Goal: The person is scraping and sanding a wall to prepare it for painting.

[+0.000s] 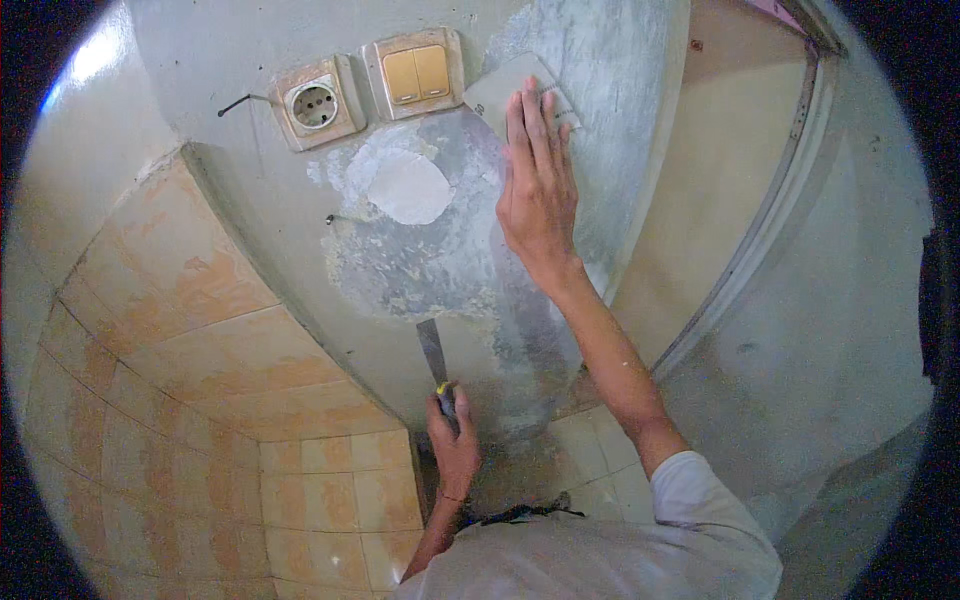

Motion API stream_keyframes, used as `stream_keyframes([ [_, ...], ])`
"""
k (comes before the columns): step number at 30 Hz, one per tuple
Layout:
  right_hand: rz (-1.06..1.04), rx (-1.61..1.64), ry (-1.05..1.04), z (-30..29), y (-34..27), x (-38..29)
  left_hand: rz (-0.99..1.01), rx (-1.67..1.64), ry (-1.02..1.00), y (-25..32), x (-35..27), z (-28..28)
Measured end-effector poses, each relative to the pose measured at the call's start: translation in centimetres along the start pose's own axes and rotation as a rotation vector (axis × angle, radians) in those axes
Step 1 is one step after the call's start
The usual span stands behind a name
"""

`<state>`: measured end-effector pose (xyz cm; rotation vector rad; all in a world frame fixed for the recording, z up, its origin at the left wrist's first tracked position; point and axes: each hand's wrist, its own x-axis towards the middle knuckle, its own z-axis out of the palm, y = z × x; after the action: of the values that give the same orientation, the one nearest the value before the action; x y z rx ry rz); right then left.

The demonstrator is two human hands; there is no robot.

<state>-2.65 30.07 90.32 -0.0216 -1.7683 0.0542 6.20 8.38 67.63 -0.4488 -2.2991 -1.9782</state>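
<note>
My right hand [537, 187] lies with its fingers extended over a sheet of sandpaper [495, 97], pressing it against the painted wall [600, 150]. The sheet's pale back faces me and bears print; its gritty side is hidden. Lower down, my left hand [454, 442] grips a putty knife [432, 351] by its dark handle with a yellow band, blade pointing up. Between the hands is a rough, scraped area of wall [405, 262] with grey and whitish filler. A round, smooth white patch [411, 187] sits in its upper part.
Above the white patch are a wall socket [313, 105] and a double light switch [417, 73]. A screw [330, 220] and a dark rod [234, 105] stick out of the wall. Tiled walls [217, 300] run along the left, a door [735, 165] and its frame along the right.
</note>
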Motion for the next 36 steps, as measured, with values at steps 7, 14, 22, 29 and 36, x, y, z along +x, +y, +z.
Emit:
stream_keyframes([
  [7, -0.06, -0.013, 0.193, -0.8, 2.3, 5.1, -0.005, -0.009, -0.057, 0.7, -0.4, 0.6],
  [14, -0.069, -0.072, 0.169, -2.3, 3.5, 6.8, 0.002, 0.039, -0.075, 0.0, -0.7, 1.0],
  [22, -0.08, -0.087, 0.137, -1.9, 2.9, 6.8, -0.011, 0.028, -0.1, 1.7, -1.0, 1.3],
  [29, -0.047, -0.062, 0.167, -3.0, 3.9, 8.5, 0.028, 0.083, -0.105, 2.2, -0.6, 1.4],
  [36, -0.039, -0.177, 0.195, -4.9, 6.1, 12.6, -0.063, -0.005, -0.149, 0.3, -0.4, 1.8],
])
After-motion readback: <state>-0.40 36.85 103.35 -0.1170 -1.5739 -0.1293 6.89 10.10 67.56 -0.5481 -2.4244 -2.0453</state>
